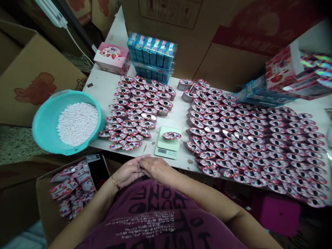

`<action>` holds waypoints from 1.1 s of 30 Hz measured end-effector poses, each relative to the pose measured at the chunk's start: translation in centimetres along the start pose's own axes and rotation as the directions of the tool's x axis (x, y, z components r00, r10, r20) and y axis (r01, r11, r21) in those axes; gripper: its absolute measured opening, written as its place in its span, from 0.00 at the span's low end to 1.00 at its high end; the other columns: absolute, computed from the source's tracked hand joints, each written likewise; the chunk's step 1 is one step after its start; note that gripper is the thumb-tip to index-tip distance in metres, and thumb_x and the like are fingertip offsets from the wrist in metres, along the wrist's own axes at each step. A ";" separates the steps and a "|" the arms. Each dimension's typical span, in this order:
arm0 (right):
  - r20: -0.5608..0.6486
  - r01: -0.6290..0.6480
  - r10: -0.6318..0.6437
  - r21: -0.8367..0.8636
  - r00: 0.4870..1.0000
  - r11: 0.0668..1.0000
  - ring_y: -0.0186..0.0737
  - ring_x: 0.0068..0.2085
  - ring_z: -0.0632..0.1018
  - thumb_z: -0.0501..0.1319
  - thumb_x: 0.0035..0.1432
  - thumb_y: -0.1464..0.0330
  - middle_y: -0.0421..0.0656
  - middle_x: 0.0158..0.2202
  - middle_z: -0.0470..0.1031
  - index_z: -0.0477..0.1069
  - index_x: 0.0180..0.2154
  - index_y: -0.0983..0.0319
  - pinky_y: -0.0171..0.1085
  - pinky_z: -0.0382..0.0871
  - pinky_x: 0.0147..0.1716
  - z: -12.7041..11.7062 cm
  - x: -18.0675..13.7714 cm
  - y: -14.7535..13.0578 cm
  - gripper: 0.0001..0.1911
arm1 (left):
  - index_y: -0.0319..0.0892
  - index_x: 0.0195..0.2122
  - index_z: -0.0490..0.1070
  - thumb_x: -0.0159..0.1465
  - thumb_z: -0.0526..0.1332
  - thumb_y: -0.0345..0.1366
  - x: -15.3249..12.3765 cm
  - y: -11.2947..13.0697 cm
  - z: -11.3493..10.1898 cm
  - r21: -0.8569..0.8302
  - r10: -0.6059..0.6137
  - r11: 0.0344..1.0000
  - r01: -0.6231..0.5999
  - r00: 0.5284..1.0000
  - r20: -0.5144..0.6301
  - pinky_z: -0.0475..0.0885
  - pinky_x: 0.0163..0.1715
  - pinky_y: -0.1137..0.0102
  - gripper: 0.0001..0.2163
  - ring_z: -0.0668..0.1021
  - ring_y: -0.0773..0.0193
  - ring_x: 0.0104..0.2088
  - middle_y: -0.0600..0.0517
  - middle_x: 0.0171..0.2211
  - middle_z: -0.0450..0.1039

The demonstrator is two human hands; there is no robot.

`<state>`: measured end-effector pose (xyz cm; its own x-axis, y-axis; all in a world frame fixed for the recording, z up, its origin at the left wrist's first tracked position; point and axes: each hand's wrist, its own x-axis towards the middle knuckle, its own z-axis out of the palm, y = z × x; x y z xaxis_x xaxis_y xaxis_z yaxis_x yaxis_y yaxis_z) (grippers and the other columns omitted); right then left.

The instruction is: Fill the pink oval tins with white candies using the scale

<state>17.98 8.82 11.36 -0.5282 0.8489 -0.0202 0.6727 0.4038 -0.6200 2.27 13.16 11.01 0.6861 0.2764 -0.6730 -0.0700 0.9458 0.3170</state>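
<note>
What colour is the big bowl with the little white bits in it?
The bowl is teal; the head view shows it clearly.

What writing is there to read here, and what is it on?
Shirt: large dark letters, upside down and creased; not readable.
Carton: red characters, too blurred to read.
Pink box: label too small to read.
Scale: display too blurred to read.
Nothing can be quoted with certainty.

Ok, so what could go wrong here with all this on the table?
The teal basin of white pellets seems to reach well past the table's left edge; a bump might tip it. The packets at the front right lie right at the edge and could slide off.
</note>
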 end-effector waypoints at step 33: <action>-0.551 -0.617 0.450 -0.157 0.702 0.771 0.44 0.44 0.67 0.52 0.52 0.69 0.51 0.42 0.68 0.61 0.48 0.66 0.41 0.61 0.43 -9.5 0.1 19.6 0.19 | 0.37 0.38 0.71 0.49 0.61 0.22 0.8 3.1 -2.7 -0.034 0.169 0.980 -0.194 0.916 -0.365 0.63 0.21 0.80 0.14 0.71 0.74 0.23 0.49 0.27 0.72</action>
<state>36.05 20.05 6.63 0.2174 0.9661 0.1392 0.9259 -0.1590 -0.3428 0.67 16.78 9.70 0.3522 0.4748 -0.8066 -0.2263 0.8794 0.4189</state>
